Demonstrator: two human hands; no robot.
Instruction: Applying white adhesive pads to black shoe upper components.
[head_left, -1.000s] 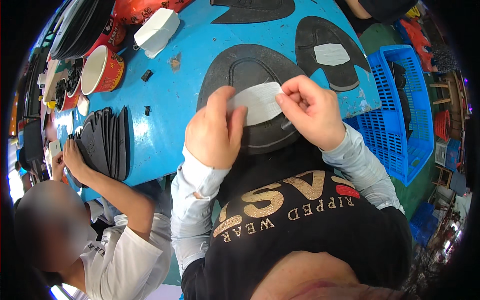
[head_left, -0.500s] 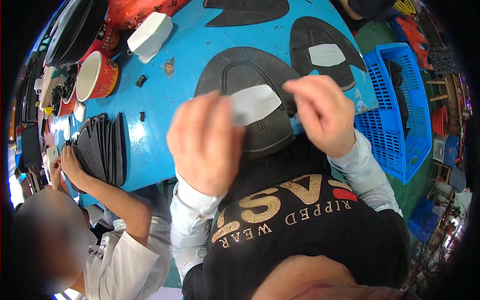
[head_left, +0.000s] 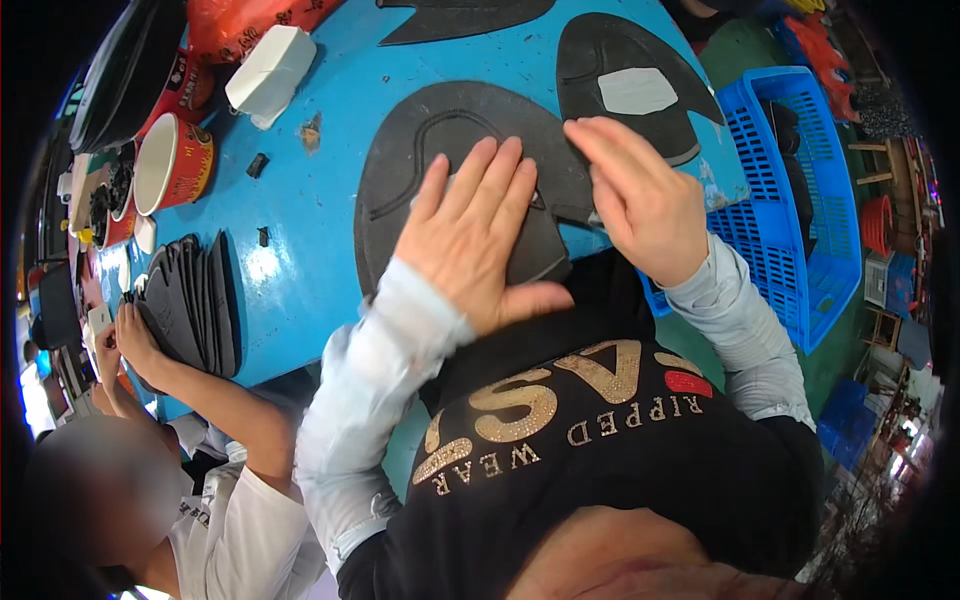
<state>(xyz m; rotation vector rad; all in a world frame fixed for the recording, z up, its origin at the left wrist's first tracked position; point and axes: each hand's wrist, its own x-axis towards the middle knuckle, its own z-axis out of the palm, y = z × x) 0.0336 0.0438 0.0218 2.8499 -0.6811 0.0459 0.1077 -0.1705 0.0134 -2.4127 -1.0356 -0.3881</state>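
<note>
My left hand [head_left: 478,225] lies flat with fingers spread on a black foam-like sheet [head_left: 400,150], rounded at the far end, with a curved groove pressed into it. The white patch on this sheet is almost wholly covered by that hand. My right hand [head_left: 645,205] is at the sheet's right edge, fingers stretched out side by side and thumb apart, with nothing seen in it; whether its fingertips touch the sheet I cannot tell. Beyond it, a similar black sheet [head_left: 590,60] carries a white rectangular patch [head_left: 638,92].
On the blue table [head_left: 310,210] stand a red-and-yellow paper tub [head_left: 190,165], a white block [head_left: 270,75] and a red plastic bag [head_left: 250,25]. At left a co-worker's hands [head_left: 135,335] are beside stacked black sheets [head_left: 205,305]. A blue crate [head_left: 835,200] is at right.
My left hand has come down from above the sheet and flattened over the white patch. My right hand has straightened its fingers near the sheet's edge.
</note>
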